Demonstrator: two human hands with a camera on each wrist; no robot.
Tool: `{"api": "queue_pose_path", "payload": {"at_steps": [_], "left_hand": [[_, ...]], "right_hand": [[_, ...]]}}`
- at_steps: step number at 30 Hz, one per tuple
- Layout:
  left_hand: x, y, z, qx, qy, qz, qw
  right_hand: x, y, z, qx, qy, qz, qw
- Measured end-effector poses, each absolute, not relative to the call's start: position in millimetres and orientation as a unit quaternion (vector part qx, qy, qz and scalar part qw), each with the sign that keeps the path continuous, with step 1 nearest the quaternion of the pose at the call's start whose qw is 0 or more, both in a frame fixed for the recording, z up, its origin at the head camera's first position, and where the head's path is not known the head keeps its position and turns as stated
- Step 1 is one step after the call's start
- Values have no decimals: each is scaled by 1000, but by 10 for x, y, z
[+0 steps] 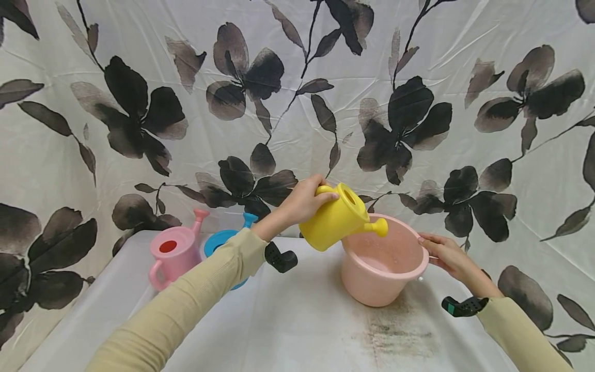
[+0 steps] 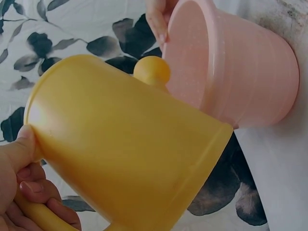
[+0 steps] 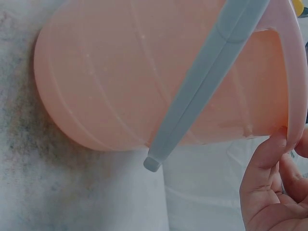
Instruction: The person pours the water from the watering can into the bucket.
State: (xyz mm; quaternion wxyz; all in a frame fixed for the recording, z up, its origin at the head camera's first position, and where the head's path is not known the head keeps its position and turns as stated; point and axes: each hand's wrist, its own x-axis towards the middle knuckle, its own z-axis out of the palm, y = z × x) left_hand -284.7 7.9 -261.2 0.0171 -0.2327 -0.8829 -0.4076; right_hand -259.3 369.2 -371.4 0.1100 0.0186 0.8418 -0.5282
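Note:
My left hand (image 1: pixel 304 199) grips the handle of a yellow watering can (image 1: pixel 332 219). The can is tilted, its round spout head (image 1: pixel 381 227) pointing right over the opening of a pink bucket (image 1: pixel 378 281). In the left wrist view, the can's side (image 2: pixel 130 139) fills the middle, with thumb and curled fingers (image 2: pixel 41 190) at its handle. On the bucket's far right, my right hand (image 1: pixel 448 256) pinches the rim; the right wrist view shows the thumb (image 3: pixel 269 151) against the rim's edge. No water stream can be made out.
At the left of the white table (image 1: pixel 297 320) stand a pink watering can (image 1: pixel 174 248) and a blue one (image 1: pixel 220 239), partly behind my left sleeve. Dark smudges (image 1: pixel 400 330) mark the tabletop before the bucket. A grey-blue bar (image 3: pixel 202 91) crosses the bucket's side. Flowered cloth (image 1: pixel 297 129) hangs behind.

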Motion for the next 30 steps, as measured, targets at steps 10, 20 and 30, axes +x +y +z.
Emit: {"api": "queue_pose_path", "payload": {"at_steps": [10, 20, 30], "left_hand": [[-2841, 88, -2620, -237, -880, -410, 16], [-2846, 106, -2619, -236, -882, -408, 13], [-2853, 114, -2607, -235, -884, -403, 16]], "right_hand": [[-2585, 3687, -3712, 26, 842, -528, 111], [-2580, 3694, -3721, 23, 839, -533, 108], [-2580, 3687, -3721, 22, 842, -528, 104]]}}
